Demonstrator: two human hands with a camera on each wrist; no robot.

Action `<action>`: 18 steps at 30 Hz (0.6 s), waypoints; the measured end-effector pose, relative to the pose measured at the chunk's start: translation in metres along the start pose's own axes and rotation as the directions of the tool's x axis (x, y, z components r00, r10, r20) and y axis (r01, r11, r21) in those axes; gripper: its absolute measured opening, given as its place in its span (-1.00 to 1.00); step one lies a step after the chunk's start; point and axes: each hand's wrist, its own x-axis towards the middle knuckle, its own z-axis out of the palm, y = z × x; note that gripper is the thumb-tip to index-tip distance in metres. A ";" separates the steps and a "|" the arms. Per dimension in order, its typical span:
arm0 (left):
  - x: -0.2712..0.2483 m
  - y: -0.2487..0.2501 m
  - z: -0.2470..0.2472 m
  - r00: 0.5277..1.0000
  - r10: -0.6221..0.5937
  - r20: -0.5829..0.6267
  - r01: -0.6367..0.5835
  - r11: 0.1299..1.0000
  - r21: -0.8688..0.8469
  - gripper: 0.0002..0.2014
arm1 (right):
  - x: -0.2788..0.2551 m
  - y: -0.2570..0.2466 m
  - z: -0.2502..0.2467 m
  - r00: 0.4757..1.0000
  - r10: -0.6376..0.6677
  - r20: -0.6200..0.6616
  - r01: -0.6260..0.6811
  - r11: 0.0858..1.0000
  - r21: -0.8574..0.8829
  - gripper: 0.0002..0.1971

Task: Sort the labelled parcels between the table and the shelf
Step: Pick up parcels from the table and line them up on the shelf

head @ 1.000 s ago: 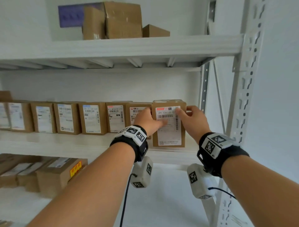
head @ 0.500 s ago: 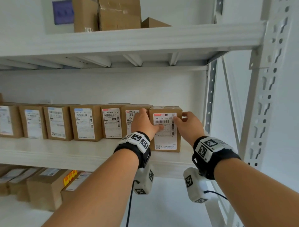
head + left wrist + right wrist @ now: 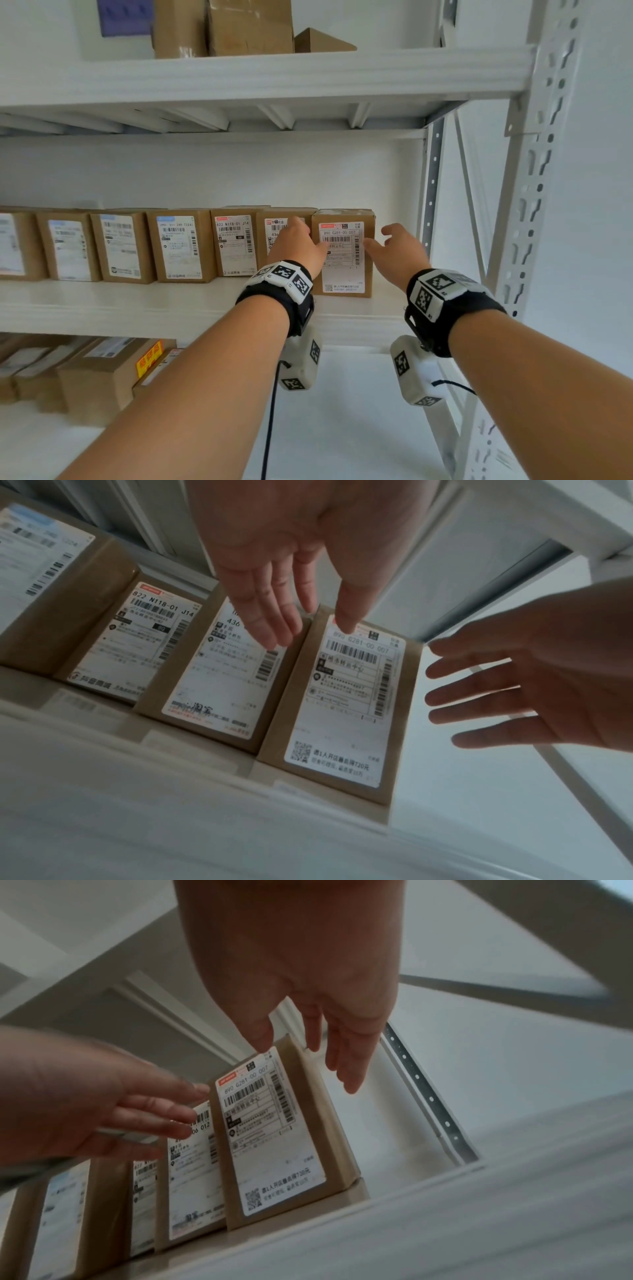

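A brown labelled parcel [image 3: 346, 270] stands upright at the right end of a row of parcels [image 3: 178, 246] on the middle shelf [image 3: 137, 308]. My left hand [image 3: 301, 246] is open at the parcel's upper left, fingers straight in front of the neighbouring parcel [image 3: 219, 669] and thumb by the label's top. My right hand [image 3: 394, 250] is open just to the parcel's right, fingers spread, holding nothing. The wrist views show the parcel [image 3: 342, 710] [image 3: 274, 1137] free between the left hand [image 3: 291, 588] and the right hand [image 3: 308, 988]. Contact of the thumbs with it is unclear.
Bare shelf board lies to the right of the parcel, up to the perforated white upright [image 3: 534, 205]. Larger brown boxes [image 3: 246, 27] sit on the top shelf. More labelled parcels [image 3: 96, 377] lie on the lower shelf at left.
Both hands gripped the parcel's sides while setting it at the row's end. They have let go and opened, the right hand drawing away to the right.
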 end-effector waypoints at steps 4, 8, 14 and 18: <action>-0.022 0.009 -0.010 0.999 0.044 0.033 -0.045 0.999 0.030 -0.70 | -0.023 0.003 -0.015 0.998 -0.054 0.007 0.054 0.967 -0.250 -0.52; -0.055 0.014 -0.007 0.972 0.127 0.199 -0.151 0.982 0.112 -0.55 | -0.055 0.010 -0.031 0.995 -0.095 0.038 0.102 0.870 -0.483 -0.57; -0.105 0.025 0.014 0.889 0.277 0.365 -0.362 0.913 0.188 -0.48 | -0.103 0.039 -0.056 0.997 -0.037 0.070 0.073 0.771 -0.633 -0.58; -0.134 0.045 0.036 0.841 0.326 0.432 -0.419 0.897 0.139 -0.45 | -0.126 0.066 -0.076 0.996 0.044 0.074 0.017 0.738 -0.675 -0.57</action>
